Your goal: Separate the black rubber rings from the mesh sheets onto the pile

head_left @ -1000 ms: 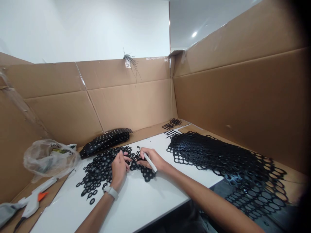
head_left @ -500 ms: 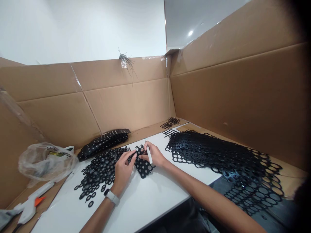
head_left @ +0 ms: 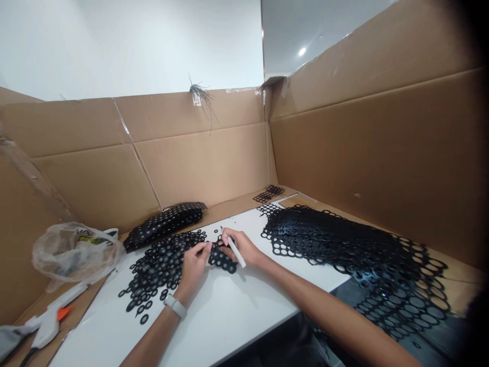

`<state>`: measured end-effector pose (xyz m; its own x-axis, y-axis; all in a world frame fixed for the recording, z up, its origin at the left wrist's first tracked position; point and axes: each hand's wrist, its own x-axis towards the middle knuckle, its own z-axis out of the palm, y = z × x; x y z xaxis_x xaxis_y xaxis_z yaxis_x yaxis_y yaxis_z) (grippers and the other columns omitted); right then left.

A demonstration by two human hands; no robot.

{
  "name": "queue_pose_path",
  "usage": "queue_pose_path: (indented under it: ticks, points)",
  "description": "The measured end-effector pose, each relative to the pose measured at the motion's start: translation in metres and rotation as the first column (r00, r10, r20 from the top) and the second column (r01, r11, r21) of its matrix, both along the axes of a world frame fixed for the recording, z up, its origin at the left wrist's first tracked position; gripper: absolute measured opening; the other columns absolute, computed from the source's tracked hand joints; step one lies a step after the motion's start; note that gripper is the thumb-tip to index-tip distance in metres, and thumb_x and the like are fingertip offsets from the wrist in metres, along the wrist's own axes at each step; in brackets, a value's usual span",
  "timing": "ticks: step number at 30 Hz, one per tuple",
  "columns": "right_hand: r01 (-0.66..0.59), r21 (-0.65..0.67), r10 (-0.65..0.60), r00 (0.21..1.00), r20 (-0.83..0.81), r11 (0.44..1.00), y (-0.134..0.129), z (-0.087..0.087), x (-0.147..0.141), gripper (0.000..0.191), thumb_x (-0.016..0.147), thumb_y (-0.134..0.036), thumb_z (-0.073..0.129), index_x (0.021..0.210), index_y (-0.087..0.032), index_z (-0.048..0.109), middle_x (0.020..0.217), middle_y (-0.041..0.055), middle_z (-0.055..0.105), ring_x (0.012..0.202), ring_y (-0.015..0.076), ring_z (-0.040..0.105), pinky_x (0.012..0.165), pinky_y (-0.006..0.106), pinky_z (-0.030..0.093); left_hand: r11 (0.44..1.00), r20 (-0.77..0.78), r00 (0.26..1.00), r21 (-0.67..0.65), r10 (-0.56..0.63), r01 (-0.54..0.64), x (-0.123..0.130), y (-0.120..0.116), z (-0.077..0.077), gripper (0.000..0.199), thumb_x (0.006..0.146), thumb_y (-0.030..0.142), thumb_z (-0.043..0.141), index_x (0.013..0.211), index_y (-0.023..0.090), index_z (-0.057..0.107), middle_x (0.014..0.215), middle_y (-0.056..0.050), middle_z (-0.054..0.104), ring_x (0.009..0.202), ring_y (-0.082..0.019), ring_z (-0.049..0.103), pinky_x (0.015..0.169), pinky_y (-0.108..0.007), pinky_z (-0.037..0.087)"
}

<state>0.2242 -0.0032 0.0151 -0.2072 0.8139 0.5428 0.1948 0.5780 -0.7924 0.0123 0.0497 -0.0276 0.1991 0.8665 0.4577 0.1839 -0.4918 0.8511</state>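
A small black sheet of joined rings (head_left: pixel 225 262) is between my hands above the white board (head_left: pixel 214 316). My left hand (head_left: pixel 195 260) pinches its left edge between thumb and fingertips. My right hand (head_left: pixel 242 247) is wrapped round a white pen-like tool (head_left: pixel 236 254), its dark tip pointing up and to the left, with the fingers also against the sheet. A heap of loose black rings (head_left: pixel 162 265) spreads to the left of my left hand. One small ring piece lies on the board just beyond the sheet.
Large black ring-patterned sheets (head_left: pixel 328 234) are stacked at the right, partly over the board's edge. A dotted black bundle (head_left: pixel 166 221), a clear plastic bag (head_left: pixel 76 255) and a white glue gun (head_left: pixel 49 318) are at the left. Cardboard walls (head_left: pixel 198 163) surround the board.
The small sheet has turned and risen slightly at its lower end. The white tool is now more tilted, its tip further left. A small ring piece now shows beyond the sheet.
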Motion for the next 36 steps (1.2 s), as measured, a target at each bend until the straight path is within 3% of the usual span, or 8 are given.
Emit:
queue_pose_path:
  ticks: [6,9,15,19,24,30,36]
  points:
    - [-0.013,-0.046,0.013,1.0,0.005,0.999,0.0,-0.001,-0.002,0.024,0.069,-0.009,0.055,0.087,-0.025,0.051,0.061,-0.0102,0.05,0.053,0.0122,0.039,0.057,0.023,0.03,0.973,0.219,0.96,-0.186,0.174,-0.133,-0.002,0.007,-0.007,0.033,0.108,0.044,0.066,0.123,0.015,0.069,0.108,-0.006,0.073,0.083,-0.017,0.072,0.072,-0.033,0.064]
    - [-0.008,-0.066,0.007,1.0,-0.01,0.998,0.0,0.0,0.001,0.024,0.07,-0.01,0.058,0.088,-0.024,0.052,0.067,-0.0083,0.055,0.057,0.0125,0.043,0.058,0.023,0.032,0.959,0.283,0.929,-0.218,0.239,-0.18,-0.006,0.008,-0.003,0.035,0.11,0.045,0.064,0.125,0.015,0.067,0.105,-0.006,0.073,0.075,-0.014,0.07,0.065,-0.029,0.062]
    - [-0.002,-0.121,-0.008,0.997,-0.081,0.993,0.004,-0.001,0.007,0.029,0.073,-0.02,0.077,0.092,-0.022,0.055,0.098,0.0014,0.07,0.083,0.0183,0.061,0.071,0.026,0.045,0.978,0.21,0.966,-0.173,0.152,-0.116,-0.004,-0.002,0.01,0.039,0.106,0.038,0.071,0.138,0.017,0.064,0.115,-0.007,0.073,0.075,-0.013,0.07,0.062,-0.026,0.061]
    - [-0.027,-0.168,0.002,0.989,-0.146,0.985,0.008,-0.004,0.005,0.04,0.073,-0.03,0.087,0.09,-0.023,0.052,0.091,0.0004,0.068,0.075,0.017,0.06,0.068,0.027,0.044,0.99,0.073,0.997,-0.135,0.04,-0.029,0.001,-0.009,0.011,0.029,0.106,0.037,0.072,0.125,0.016,0.07,0.111,-0.006,0.074,0.078,-0.014,0.07,0.066,-0.027,0.063]
    - [-0.095,-0.158,0.059,0.973,-0.222,0.983,0.008,0.0,0.003,0.053,0.069,-0.039,0.095,0.086,-0.024,0.047,0.09,0.0,0.065,0.08,0.018,0.061,0.071,0.028,0.047,0.985,-0.04,0.998,-0.168,-0.056,0.049,0.004,-0.012,0.004,0.028,0.106,0.039,0.071,0.12,0.014,0.07,0.089,0.0,0.07,0.06,-0.009,0.062,0.052,-0.021,0.054]
    - [-0.151,-0.149,0.119,0.972,-0.203,0.977,0.0,0.005,0.003,0.038,0.078,-0.034,0.087,0.087,-0.023,0.051,0.093,0.0018,0.068,0.081,0.0177,0.062,0.072,0.028,0.046,0.978,0.001,1.0,-0.205,-0.028,0.027,0.004,-0.005,-0.002,0.028,0.108,0.041,0.068,0.116,0.013,0.07,0.088,0.0,0.069,0.06,-0.009,0.062,0.053,-0.021,0.054]
    - [-0.15,-0.141,0.126,0.978,-0.166,0.979,-0.002,0.002,0.001,0.031,0.082,-0.027,0.08,0.089,-0.023,0.05,0.095,0.0019,0.069,0.082,0.0176,0.062,0.072,0.027,0.045,0.966,0.128,0.983,-0.241,0.13,-0.097,0.003,0.003,-0.007,0.03,0.108,0.042,0.067,0.119,0.014,0.07,0.1,-0.004,0.073,0.074,-0.014,0.069,0.065,-0.028,0.062]
